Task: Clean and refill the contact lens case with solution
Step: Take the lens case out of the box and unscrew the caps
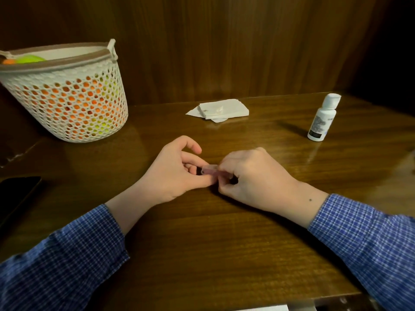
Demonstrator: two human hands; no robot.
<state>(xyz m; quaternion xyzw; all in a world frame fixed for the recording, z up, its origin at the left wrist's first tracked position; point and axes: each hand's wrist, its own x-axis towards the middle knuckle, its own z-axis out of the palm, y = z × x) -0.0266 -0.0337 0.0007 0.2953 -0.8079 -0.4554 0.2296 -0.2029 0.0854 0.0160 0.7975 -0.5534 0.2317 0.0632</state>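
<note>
A small translucent pinkish contact lens case point(210, 170) sits low over the wooden table point(224, 243), between both hands. My left hand point(177, 169) pinches its left end with thumb and fingers. My right hand point(249, 178) curls over its right end and hides that part. A white solution bottle point(321, 118) with its cap on stands upright at the far right, apart from both hands. Folded white tissues point(221, 109) lie at the back middle of the table.
A white perforated basket point(67, 95) holding orange and green balls stands at the back left. A dark phone point(15, 194) lies at the left edge. A wooden wall panel rises behind the table. The table's front edge runs near the bottom right.
</note>
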